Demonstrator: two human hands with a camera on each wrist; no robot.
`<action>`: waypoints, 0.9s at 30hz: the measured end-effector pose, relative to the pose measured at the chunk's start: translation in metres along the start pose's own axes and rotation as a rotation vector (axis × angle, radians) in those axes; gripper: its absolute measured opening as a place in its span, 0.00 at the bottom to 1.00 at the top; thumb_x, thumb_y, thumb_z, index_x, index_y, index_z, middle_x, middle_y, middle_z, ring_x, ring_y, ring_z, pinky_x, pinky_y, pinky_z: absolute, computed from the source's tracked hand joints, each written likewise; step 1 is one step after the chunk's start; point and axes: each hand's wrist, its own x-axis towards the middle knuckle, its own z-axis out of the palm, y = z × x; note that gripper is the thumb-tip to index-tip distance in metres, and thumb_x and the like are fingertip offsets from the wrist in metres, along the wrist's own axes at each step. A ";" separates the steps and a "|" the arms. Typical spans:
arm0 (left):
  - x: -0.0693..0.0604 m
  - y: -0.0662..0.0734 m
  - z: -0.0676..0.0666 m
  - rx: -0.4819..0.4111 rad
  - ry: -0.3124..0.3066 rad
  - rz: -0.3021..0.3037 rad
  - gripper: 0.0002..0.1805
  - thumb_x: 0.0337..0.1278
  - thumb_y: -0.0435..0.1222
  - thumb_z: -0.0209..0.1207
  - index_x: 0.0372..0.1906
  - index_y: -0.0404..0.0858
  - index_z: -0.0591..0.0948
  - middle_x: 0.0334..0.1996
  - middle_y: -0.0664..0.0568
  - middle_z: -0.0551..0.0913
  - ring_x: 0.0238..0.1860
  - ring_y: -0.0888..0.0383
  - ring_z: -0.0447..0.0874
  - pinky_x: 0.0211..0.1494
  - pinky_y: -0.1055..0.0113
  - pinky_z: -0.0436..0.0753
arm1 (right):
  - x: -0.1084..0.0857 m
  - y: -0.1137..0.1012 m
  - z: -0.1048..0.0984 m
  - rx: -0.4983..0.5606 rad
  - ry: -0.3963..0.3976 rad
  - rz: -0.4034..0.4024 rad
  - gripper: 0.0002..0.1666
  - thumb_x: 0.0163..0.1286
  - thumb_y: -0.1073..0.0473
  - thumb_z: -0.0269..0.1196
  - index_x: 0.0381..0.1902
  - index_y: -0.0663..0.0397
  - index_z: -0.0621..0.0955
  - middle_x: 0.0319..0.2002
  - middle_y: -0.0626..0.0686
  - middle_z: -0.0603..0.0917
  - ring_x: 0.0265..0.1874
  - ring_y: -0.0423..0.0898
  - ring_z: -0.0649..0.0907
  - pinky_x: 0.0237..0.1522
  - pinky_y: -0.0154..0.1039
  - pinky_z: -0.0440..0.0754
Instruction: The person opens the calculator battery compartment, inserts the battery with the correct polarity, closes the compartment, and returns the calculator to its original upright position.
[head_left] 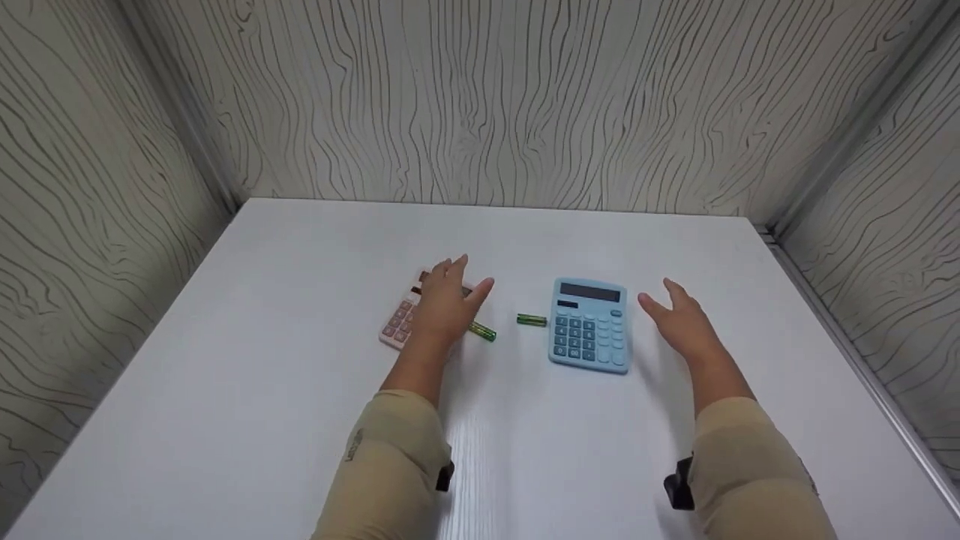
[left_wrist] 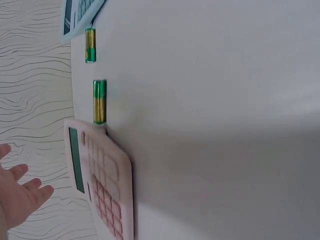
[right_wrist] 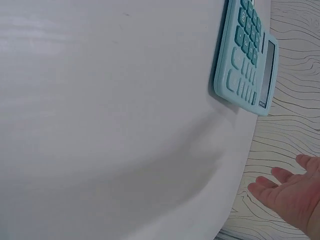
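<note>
My left hand hovers over a pink calculator, fingers spread and holding nothing; in the head view it covers part of the keys and screen. A green and gold battery lies against the pink calculator's right side. A second battery of the same kind lies just left of a light blue calculator, its end close to the edge. To the right of the blue calculator, my right hand is held above the table with thumb and fingers apart, gripping nothing. Both calculators lie flat, keys facing up.
Everything lies on a white table. Panels with a wood-grain line pattern rise behind it and at both sides. Each forearm has a beige sleeve with a small black device at the wrist.
</note>
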 end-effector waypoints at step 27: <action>-0.025 0.042 0.100 -0.506 -0.223 -0.279 0.16 0.61 0.48 0.49 0.47 0.44 0.78 0.48 0.52 0.77 0.47 0.55 0.75 0.49 0.60 0.75 | 0.001 0.017 0.060 0.490 0.044 0.149 0.37 0.72 0.45 0.44 0.72 0.51 0.47 0.66 0.61 0.59 0.63 0.55 0.66 0.62 0.46 0.63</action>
